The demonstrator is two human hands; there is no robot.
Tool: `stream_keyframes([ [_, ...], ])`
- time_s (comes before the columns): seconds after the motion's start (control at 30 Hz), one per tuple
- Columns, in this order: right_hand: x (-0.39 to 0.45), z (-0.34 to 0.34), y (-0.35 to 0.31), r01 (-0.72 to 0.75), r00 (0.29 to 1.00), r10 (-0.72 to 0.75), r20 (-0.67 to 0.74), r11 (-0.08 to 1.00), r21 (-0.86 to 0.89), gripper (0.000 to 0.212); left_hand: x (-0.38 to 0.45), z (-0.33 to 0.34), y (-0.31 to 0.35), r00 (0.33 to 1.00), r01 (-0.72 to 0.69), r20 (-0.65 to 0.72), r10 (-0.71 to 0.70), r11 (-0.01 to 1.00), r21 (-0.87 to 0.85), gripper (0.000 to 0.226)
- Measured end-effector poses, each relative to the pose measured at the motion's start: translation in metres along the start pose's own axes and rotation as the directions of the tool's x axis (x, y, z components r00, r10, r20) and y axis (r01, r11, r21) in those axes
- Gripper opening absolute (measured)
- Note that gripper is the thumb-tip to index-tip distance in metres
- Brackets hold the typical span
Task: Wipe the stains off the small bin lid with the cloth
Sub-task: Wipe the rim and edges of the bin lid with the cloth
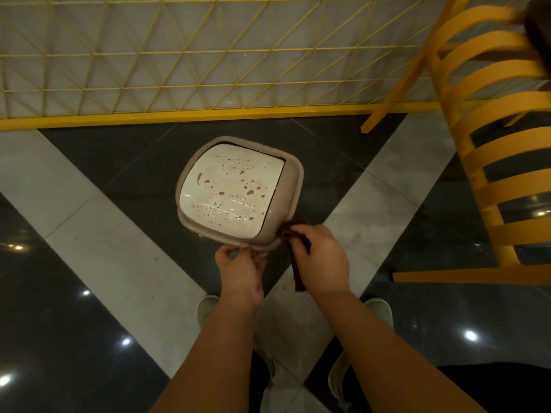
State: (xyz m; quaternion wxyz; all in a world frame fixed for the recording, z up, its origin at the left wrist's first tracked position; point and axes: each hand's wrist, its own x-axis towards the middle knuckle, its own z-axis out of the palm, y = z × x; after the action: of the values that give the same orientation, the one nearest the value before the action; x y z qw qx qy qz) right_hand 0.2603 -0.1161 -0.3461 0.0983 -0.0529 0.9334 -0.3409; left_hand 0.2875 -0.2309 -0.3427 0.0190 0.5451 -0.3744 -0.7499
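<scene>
The left hand (pixel 243 271) pinches the near rim of the bin lid (pixel 235 186) (stains visible), the right hand (pixel 320 257) beside it clutches a half-hidden dark cloth (pixel 293 231).

Bare forearms, no sleeves

Both arms are uncovered to the elbows; pale shoes (pixel 378 308) show at six o'clock, dark trousers (pixel 492 389) toward five o'clock.

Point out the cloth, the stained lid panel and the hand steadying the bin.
cloth (pixel 299 274): head view, on the dark strip hanging below the right hand.
lid panel (pixel 231 186): head view, on the spotted white middle.
left hand (pixel 241 272): head view, on the back of the hand gripping the bin's near rim.
</scene>
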Motion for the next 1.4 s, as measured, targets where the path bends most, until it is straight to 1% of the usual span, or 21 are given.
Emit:
stream_keyframes([
  [0.03, 0.002, 0.001, -0.002, -0.014, 1.0, 0.014, -0.022, 1.0, 0.017, 0.024, -0.001, 0.0, 0.0, 1.0, -0.009, 0.0, 0.009, 1.0, -0.002, 0.035],
  [0.07, 0.0, 0.005, -0.005, -0.014, 1.0, 0.015, -0.013, 0.999, 0.033, 0.024, -0.001, 0.0, 0.0, 1.0, -0.019, -0.003, 0.019, 1.0, -0.004, 0.033],
  [0.13, -0.01, 0.013, -0.006, 0.005, 0.999, -0.007, 0.049, 0.999, 0.05, 0.024, 0.001, -0.003, 0.0, 0.999, -0.035, -0.015, 0.035, 0.999, 0.005, 0.033],
  [0.2, -0.019, 0.016, -0.003, -0.001, 0.998, -0.004, 0.067, 0.997, 0.08, 0.023, 0.0, -0.005, 0.002, 0.999, -0.042, -0.012, 0.043, 0.999, 0.032, 0.036],
  [0.27, -0.015, 0.014, -0.005, -0.117, 0.993, 0.116, 0.019, 0.968, 0.223, 0.02, 0.0, -0.004, 0.002, 0.999, -0.042, 0.004, 0.042, 0.998, 0.044, 0.036],
  [0.33, -0.01, 0.01, -0.014, -0.195, 0.972, 0.232, -0.043, 0.89, 0.412, 0.02, -0.001, -0.002, 0.003, 0.999, -0.028, 0.02, 0.026, 0.998, 0.055, 0.032],
  [0.37, -0.008, 0.008, -0.02, -0.192, 0.966, 0.251, -0.064, 0.859, 0.475, 0.021, -0.002, -0.001, 0.003, 1.0, -0.018, 0.027, 0.016, 0.998, 0.067, 0.03],
  [0.43, -0.007, 0.003, -0.029, -0.143, 0.967, 0.233, -0.101, 0.829, 0.541, 0.021, -0.003, 0.0, 0.003, 0.999, -0.012, 0.037, 0.008, 0.996, 0.089, 0.031],
  [0.5, 0.002, -0.002, -0.029, -0.104, 0.968, 0.212, -0.137, 0.829, 0.549, 0.021, -0.001, 0.0, 0.003, 0.999, -0.025, 0.043, 0.021, 0.995, 0.094, 0.033],
  [0.53, 0.009, -0.002, -0.026, -0.111, 0.964, 0.223, -0.144, 0.831, 0.544, 0.022, 0.0, 0.0, 0.003, 0.999, -0.032, 0.043, 0.028, 0.995, 0.094, 0.033],
  [0.63, 0.031, 0.004, -0.015, -0.234, 0.937, 0.334, -0.098, 0.812, 0.535, 0.024, 0.001, 0.0, 0.001, 0.998, -0.055, 0.037, 0.052, 0.993, 0.101, 0.033],
  [0.73, 0.026, 0.012, -0.012, -0.312, 0.91, 0.412, -0.039, 0.745, 0.589, 0.02, 0.0, 0.001, 0.001, 0.997, -0.074, 0.038, 0.07, 0.992, 0.103, 0.032],
  [0.8, 0.007, 0.016, -0.018, -0.328, 0.917, 0.399, 0.005, 0.746, 0.58, 0.019, 0.0, 0.001, 0.001, 0.998, -0.054, 0.039, 0.05, 0.992, 0.114, 0.03],
  [0.9, -0.029, 0.016, -0.033, -0.326, 0.937, 0.337, 0.089, 0.759, 0.563, 0.02, -0.003, 0.0, 0.005, 1.0, 0.0, 0.023, -0.004, 0.988, 0.158, 0.028],
  [0.97, -0.032, 0.01, -0.044, -0.25, 0.962, 0.267, 0.058, 0.775, 0.58, 0.022, -0.005, 0.0, 0.008, 0.999, 0.011, 0.05, -0.021, 0.982, 0.187, 0.027],
  [1.03, -0.017, 0.004, -0.047, -0.148, 0.974, 0.221, -0.046, 0.779, 0.609, 0.021, -0.005, 0.001, 0.009, 0.997, -0.001, 0.073, -0.013, 0.981, 0.194, 0.027],
  [1.1, 0.007, 0.0, -0.041, -0.13, 0.953, 0.277, -0.124, 0.743, 0.657, 0.018, -0.002, 0.002, 0.009, 0.998, -0.03, 0.065, 0.02, 0.985, 0.17, 0.028],
  [1.13, 0.019, -0.001, -0.035, -0.158, 0.937, 0.325, -0.13, 0.725, 0.67, 0.018, 0.001, 0.002, 0.008, 0.998, -0.043, 0.057, 0.035, 0.988, 0.151, 0.028],
  [1.23, 0.032, 0.006, -0.018, -0.273, 0.902, 0.424, -0.077, 0.7, 0.66, 0.019, 0.004, -0.001, 0.003, 0.996, -0.074, 0.063, 0.065, 0.987, 0.142, 0.025],
  [1.33, 0.017, 0.015, -0.015, -0.335, 0.896, 0.444, -0.019, 0.703, 0.627, 0.018, 0.004, -0.001, 0.002, 0.995, -0.089, 0.056, 0.081, 0.984, 0.156, 0.027],
  [1.4, 0.001, 0.022, -0.016, -0.349, 0.904, 0.428, 0.015, 0.715, 0.606, 0.018, 0.004, -0.002, 0.001, 0.996, -0.084, 0.054, 0.077, 0.984, 0.157, 0.028],
])
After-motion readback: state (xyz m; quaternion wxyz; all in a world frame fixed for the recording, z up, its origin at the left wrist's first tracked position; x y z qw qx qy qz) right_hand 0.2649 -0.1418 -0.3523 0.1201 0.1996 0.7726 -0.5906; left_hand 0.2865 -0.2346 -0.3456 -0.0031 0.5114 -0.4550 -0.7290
